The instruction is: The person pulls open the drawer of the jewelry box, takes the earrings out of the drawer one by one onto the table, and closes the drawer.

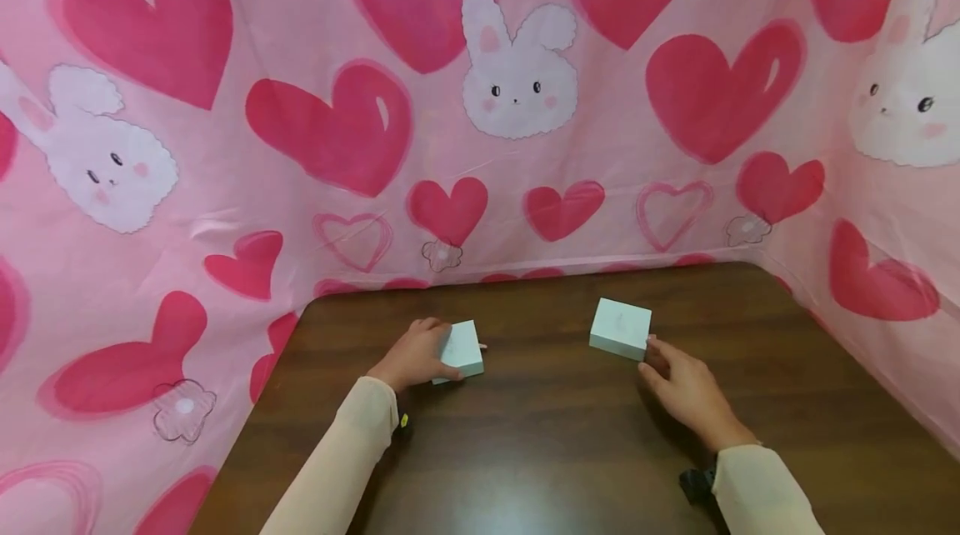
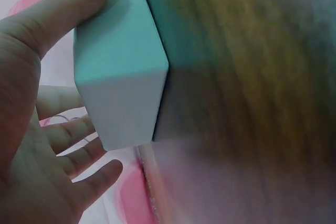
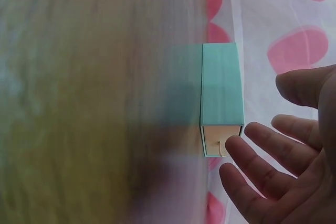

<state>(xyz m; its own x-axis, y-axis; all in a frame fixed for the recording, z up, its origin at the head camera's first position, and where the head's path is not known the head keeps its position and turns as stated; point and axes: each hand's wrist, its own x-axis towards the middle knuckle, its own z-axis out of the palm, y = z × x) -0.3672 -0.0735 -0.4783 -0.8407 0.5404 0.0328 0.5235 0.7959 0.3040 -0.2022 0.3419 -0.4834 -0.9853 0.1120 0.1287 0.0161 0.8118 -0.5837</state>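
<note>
Two small pale mint boxes lie on the brown table. My left hand (image 1: pixel 417 356) holds the left box (image 1: pixel 463 349) from its left side, thumb along the near side and the other fingers toward the far side. A small tab (image 1: pixel 483 346) sticks out from that box's right end. In the left wrist view the thumb (image 2: pixel 68 11) lies on the teal side. My right hand (image 1: pixel 686 389) is at the right end of the right box (image 1: pixel 621 327). The right wrist view shows its thumb apart and its fingertips beside an inset end panel with a thin ribbon (image 3: pixel 220 148).
The wooden table (image 1: pixel 525 452) runs back to a pink cloth (image 1: pixel 480 160) printed with hearts and rabbits, which hangs behind and at both sides. A dark wrist strap (image 1: pixel 697 485) shows at the right sleeve.
</note>
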